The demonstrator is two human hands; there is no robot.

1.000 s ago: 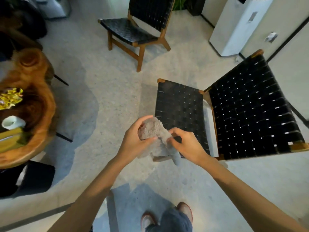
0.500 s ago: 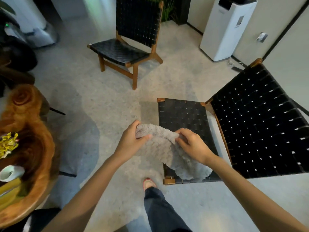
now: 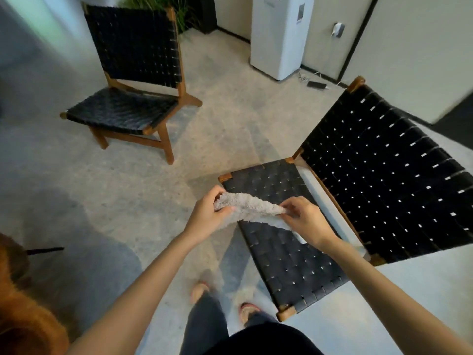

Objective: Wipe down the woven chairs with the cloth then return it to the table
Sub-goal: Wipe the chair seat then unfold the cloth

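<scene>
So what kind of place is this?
Probably a lounge or sitting area, indoors. A near chair and a far chair, both low and woven, stand on a speckled floor, with a tall white unit by the wall.

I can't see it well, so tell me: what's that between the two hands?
The head view shows a fluffy grey cloth stretched between the left hand and the right hand, both pinching it above the near chair seat.
</scene>
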